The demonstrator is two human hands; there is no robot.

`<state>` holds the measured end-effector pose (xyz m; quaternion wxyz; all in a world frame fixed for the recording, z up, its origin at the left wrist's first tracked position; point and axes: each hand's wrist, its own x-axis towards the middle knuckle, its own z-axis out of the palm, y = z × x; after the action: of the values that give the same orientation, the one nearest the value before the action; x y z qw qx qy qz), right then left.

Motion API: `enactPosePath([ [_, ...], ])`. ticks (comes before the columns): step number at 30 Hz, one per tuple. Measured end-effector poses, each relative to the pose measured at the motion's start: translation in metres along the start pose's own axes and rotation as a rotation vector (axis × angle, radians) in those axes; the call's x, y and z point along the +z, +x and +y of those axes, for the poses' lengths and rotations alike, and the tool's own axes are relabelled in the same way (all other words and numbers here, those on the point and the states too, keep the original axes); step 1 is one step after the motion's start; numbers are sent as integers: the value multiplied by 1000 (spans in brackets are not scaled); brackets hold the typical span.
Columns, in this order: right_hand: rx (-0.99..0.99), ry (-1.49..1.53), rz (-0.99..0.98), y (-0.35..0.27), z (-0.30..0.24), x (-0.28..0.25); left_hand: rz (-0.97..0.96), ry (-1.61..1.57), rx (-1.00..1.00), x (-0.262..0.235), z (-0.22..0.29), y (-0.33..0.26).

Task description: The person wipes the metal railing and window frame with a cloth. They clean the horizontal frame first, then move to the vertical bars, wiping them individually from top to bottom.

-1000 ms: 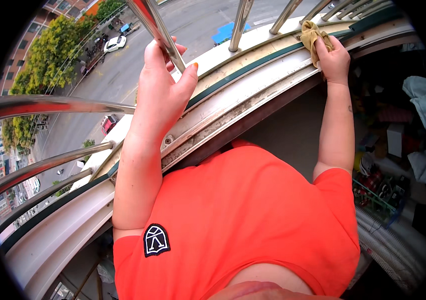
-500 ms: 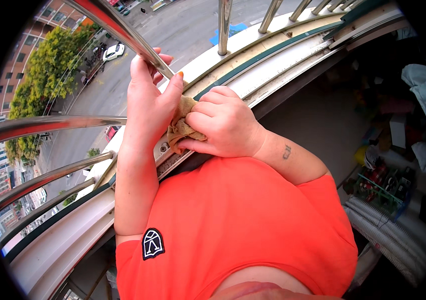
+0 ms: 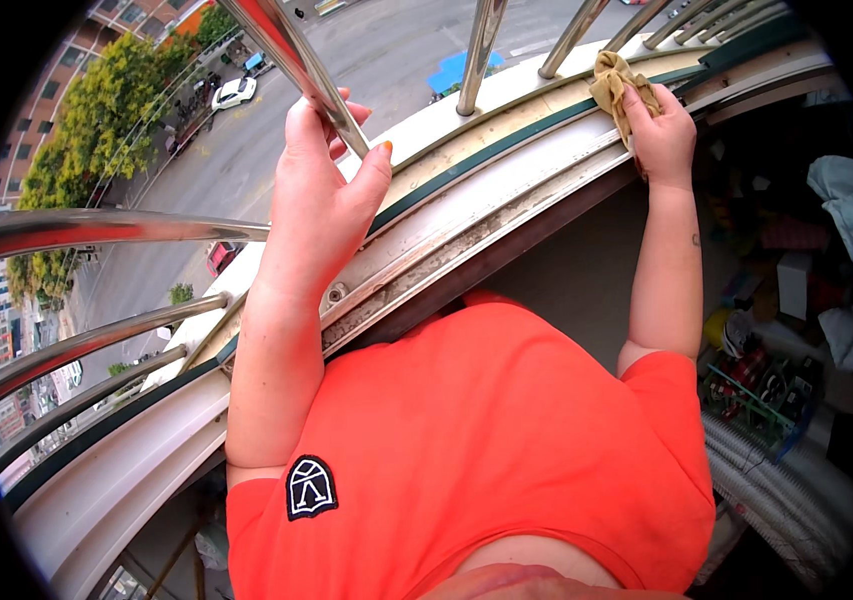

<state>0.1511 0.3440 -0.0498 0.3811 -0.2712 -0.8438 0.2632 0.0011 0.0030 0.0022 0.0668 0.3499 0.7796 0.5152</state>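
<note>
Closed round a shiny metal railing bar [image 3: 296,68] is my left hand [image 3: 324,185], its thumb lying along the near side. My right hand [image 3: 664,140] is stretched out to the far right and grips a crumpled tan cloth [image 3: 618,84]. The cloth touches the dirty cream ledge [image 3: 536,112] beside the window track, close to the foot of another bar. Between my two hands runs the white sliding-window track [image 3: 486,205], with grime along its grooves and a dark green strip on its outer side.
More railing bars [image 3: 481,55] stand along the outer ledge. Far below lie a street with a white car [image 3: 234,93], trees [image 3: 96,120] and buildings. Inside at right are a crate of odds and ends [image 3: 761,385], pale cloth bundles [image 3: 851,200] and a ribbed grey roll [image 3: 766,480].
My right hand has swept the cloth from beside my left hand out to the far right along the ledge. My left hand keeps its hold on the bar; the view has shifted slightly.
</note>
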Motion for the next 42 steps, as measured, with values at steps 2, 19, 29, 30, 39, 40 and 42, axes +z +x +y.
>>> enactPosePath([
  [2,-44,-81,30,1,-1,5,12,12,-3,1,0,-1],
  [19,-670,249,-360,-116,-160,59,1,26,34,-6,-7,0],
  [29,-24,31,-307,-48,-68,6,162,45,141,-1,-17,2],
  [30,-113,-50,-270,-50,-72,9,163,92,134,-3,-10,-2],
  [39,-735,260,-344,-176,-243,91,466,224,340,-24,48,-38],
  [40,-765,189,-367,-177,-250,91,549,271,481,-27,46,-44],
  [42,-869,173,-340,-176,-253,98,576,339,547,-44,34,-66],
])
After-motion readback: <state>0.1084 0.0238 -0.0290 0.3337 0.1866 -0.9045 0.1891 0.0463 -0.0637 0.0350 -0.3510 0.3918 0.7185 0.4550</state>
